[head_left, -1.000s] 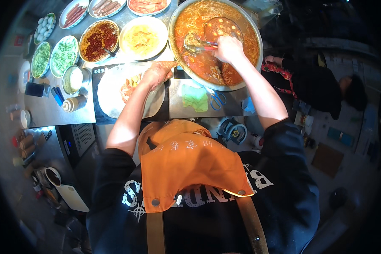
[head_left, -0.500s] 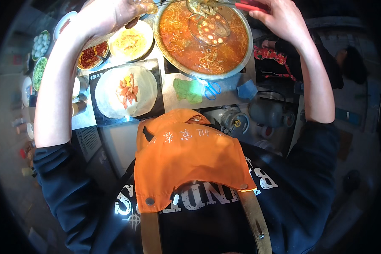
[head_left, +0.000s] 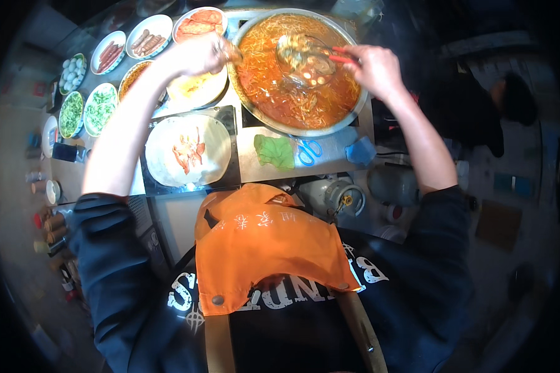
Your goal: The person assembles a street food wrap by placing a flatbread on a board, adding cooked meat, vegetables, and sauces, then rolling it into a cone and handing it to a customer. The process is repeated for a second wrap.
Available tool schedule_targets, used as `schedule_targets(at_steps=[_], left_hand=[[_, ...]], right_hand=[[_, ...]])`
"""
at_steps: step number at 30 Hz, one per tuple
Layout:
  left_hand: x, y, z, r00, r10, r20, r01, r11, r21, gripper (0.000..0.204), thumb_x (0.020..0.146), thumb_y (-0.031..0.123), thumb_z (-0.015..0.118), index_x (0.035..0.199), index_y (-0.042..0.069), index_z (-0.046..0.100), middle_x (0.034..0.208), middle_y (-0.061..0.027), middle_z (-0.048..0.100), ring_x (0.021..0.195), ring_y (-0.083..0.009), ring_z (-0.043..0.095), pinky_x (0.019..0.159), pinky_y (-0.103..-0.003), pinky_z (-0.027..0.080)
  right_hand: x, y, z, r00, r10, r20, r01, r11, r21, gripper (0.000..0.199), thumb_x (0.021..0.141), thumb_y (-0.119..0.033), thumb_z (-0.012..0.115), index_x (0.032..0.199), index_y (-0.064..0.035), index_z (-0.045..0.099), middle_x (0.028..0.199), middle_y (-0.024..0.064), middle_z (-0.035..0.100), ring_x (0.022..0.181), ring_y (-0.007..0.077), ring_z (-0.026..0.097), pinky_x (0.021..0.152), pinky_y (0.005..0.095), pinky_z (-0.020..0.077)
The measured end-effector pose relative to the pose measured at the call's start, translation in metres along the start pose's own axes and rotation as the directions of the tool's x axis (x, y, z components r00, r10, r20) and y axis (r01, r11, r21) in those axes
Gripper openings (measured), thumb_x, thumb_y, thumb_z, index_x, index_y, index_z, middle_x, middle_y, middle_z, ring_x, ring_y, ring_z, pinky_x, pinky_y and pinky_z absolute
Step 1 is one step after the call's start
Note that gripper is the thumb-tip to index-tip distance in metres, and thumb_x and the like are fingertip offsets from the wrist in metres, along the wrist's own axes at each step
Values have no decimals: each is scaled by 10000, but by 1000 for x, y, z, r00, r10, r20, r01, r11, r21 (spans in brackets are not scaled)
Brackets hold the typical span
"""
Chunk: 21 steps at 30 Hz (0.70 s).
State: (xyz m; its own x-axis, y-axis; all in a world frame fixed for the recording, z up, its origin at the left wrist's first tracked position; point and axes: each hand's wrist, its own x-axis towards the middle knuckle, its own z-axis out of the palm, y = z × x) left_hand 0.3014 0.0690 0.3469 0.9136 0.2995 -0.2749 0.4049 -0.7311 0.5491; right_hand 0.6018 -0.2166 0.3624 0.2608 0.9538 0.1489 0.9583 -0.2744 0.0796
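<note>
My right hand [head_left: 378,69] grips red-handled tongs [head_left: 342,56] over the big metal pot [head_left: 359,112] of reddish broth. Pale, mixed food [head_left: 295,53] sits at their far end, above a ladle-like round holding sliced pieces; its edges are blurred. To the pot's left, my left hand [head_left: 205,56] is raised above a plate of yellowish shreds [head_left: 196,90]. Its fingers are bent together near a small brownish thing at the pot's rim, too blurred to name. Nearer me, a round pale wrapper [head_left: 162,149] lies on a dark flat plate, with reddish strips [head_left: 188,150] on its middle.
Bowls of sausages [head_left: 148,45], red slices [head_left: 199,23], chopped greens [head_left: 101,109] and small eggs [head_left: 73,74] stand at the left. Along the front edge lie a green cloth [head_left: 275,152], blue scissors [head_left: 309,152] and a blue cloth [head_left: 359,151]. A gas cylinder [head_left: 333,198] stands below. Another person is at the right.
The view has shifted, showing more of the far bowls. My right hand has come lower with the tongs, over the pot. My left hand has moved nearer the yellowish plate.
</note>
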Motion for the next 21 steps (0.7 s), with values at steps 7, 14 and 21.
schedule_targets(at_steps=[7,14,21], left_hand=[[41,-25,10,885,465,-26,-445,860,251,309,1008,191,671,1275,85,786,1168,-151,784,828,-251,728,840,-393,612],[95,-98,141,868,457,-194,-447,889,98,137,900,92,640,861,47,764,900,-166,777,782,-284,711,713,-417,565],[80,-68,40,885,441,-148,-449,893,-23,162,952,157,623,975,66,755,955,-144,789,804,-237,718,710,-395,573]], right_hand=[[-26,-18,1,987,150,-52,-149,989,9,356,893,-316,839,1227,-197,813,1078,104,814,942,321,792,833,445,643],[-35,-68,89,951,309,30,-305,948,-84,313,918,-285,799,1230,-261,811,1074,84,811,919,317,792,832,452,638],[-48,-32,-7,975,164,-150,-173,984,-49,372,884,-256,821,1242,-162,792,1050,78,813,901,313,792,810,443,637]])
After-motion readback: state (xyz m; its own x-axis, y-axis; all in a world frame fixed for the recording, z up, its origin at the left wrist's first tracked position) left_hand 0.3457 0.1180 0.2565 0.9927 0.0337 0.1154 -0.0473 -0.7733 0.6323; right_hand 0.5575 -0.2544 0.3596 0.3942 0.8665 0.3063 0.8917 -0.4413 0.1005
